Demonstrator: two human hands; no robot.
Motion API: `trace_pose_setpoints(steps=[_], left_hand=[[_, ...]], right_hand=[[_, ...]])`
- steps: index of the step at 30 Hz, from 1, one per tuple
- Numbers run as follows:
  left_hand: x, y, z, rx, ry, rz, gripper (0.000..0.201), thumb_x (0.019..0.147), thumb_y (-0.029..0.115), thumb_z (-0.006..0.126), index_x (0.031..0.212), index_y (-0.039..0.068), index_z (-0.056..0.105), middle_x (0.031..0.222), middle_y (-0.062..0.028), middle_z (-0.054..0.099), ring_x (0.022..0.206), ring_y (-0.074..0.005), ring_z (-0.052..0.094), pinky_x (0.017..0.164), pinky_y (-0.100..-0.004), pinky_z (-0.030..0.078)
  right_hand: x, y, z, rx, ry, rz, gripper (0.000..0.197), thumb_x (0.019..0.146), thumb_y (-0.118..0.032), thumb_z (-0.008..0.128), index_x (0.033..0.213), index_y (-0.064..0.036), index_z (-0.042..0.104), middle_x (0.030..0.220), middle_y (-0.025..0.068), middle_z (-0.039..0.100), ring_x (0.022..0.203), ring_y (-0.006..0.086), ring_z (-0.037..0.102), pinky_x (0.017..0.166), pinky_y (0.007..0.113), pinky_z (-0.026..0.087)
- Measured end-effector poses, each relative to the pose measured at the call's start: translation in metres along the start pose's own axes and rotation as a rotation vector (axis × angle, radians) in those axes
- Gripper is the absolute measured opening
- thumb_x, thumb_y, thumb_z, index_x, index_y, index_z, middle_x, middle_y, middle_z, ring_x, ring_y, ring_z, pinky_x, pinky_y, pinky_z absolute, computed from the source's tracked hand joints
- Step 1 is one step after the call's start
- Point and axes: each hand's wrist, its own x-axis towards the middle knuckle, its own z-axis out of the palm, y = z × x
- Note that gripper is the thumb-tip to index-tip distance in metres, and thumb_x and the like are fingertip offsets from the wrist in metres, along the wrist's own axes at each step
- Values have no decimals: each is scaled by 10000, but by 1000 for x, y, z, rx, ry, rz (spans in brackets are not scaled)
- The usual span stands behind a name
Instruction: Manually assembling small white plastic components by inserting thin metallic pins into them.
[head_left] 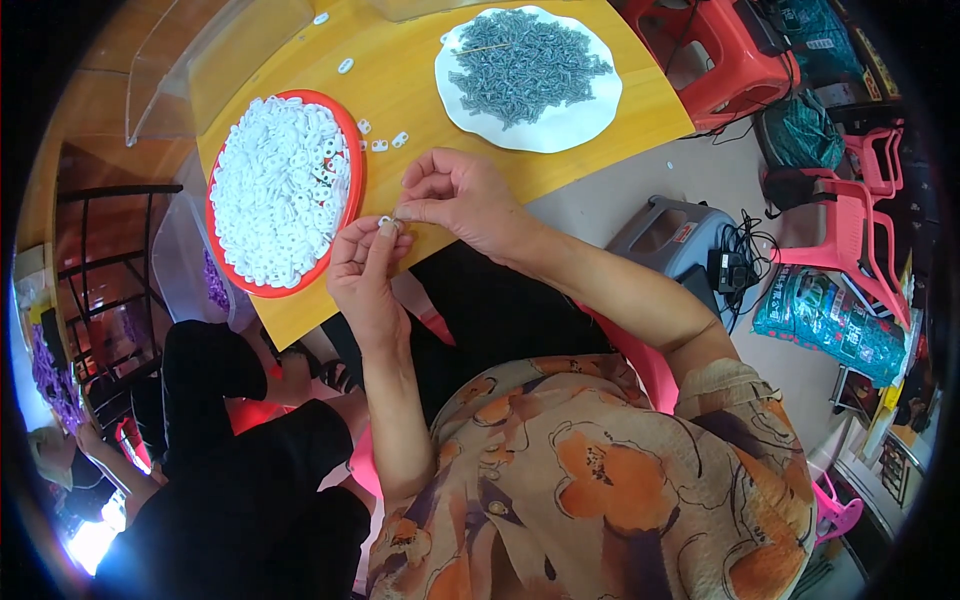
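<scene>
My left hand is closed, pinching a small white oval plastic piece with holes between thumb and fingertips. Against it, my right hand has its thumb and forefinger pressed together; whatever lies between them is too small to make out. Just left of my hands, a red round tray holds a heap of similar white pieces. Farther off to the right, a white wavy-rimmed plate carries a pile of small grey screw-like pieces.
Several loose white pieces lie on the yellow table beside the tray. A clear plastic box stands at the far left. Another person in dark clothes sits at my left. Red stools and a grey case are on the right.
</scene>
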Motion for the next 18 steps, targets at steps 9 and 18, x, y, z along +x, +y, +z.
trace_pose_setpoints(steps=[9,18], left_hand=[[0,-4,0,48,1,24,121,829,20,612,940,-5,569,808,-60,634,677,-101,605,639,-196,484],[-3,-6,2,76,-23,46,124,831,21,614,942,-13,568,816,-62,632,698,-105,607,655,-200,479]], right_hand=[[-2,1,-1,-80,-4,-43,187,763,4,662,866,-33,509,780,52,622,734,73,590,655,195,464],[-1,-1,-1,-85,8,-47,195,759,-17,671,880,-20,518,779,49,621,736,73,588,666,200,468]])
